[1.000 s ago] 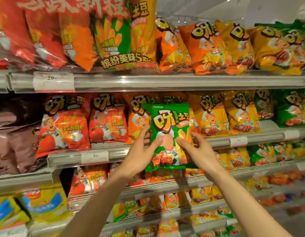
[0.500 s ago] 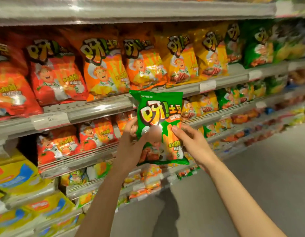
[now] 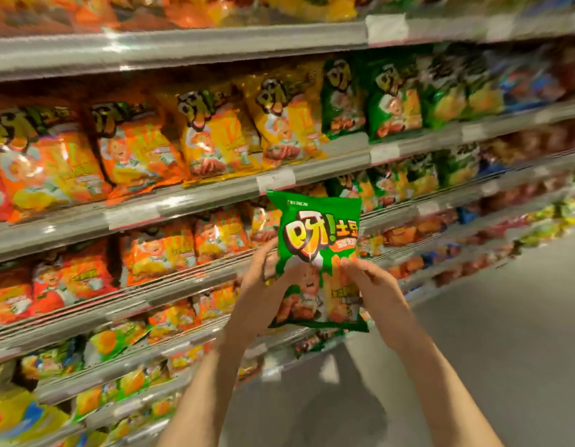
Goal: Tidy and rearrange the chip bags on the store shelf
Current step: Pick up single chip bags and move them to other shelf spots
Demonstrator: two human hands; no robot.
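green chip bag [image 3: 318, 240] held upright in the aisle, clear of the shelf rail [image 3: 215, 196] and just below its price tag, left hand [image 3: 263, 285] gripping its left edge, right hand [image 3: 370, 285] pinching its right side, green bags [image 3: 392, 101] shelved above and right of that rail.

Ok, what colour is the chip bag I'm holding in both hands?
Green, with yellow lettering and orange artwork lower down; the chip bag shows clearly in the head view.

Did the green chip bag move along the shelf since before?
Yes. The green chip bag moved right, from by the orange bags towards the green bags.
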